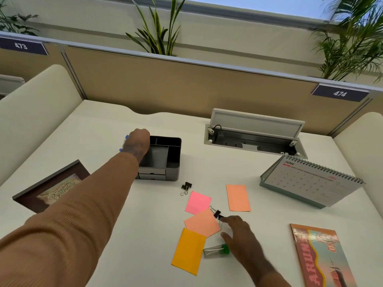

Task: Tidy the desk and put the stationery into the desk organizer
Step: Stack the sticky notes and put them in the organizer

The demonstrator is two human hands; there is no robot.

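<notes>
A dark grey desk organizer (173,160) with several compartments and small drawers stands mid-desk. My left hand (137,144) is at its left rim, fingers curled round something blue that is mostly hidden. My right hand (238,235) rests on the desk near the front, its fingertips touching a black binder clip (217,213) lying on a salmon sticky note (202,223). A green-and-clear binder clip (216,250) lies just under that hand's thumb. Pink (198,203), yellow (188,251) and orange (238,197) notes lie around. Two black binder clips (186,188) sit below the organizer.
A desk calendar (310,180) stands at the right, an open cable hatch (255,134) behind it. A framed birthday picture (51,187) lies at the left, a colourful booklet (321,257) at the front right. A partition wall bounds the desk's far edge.
</notes>
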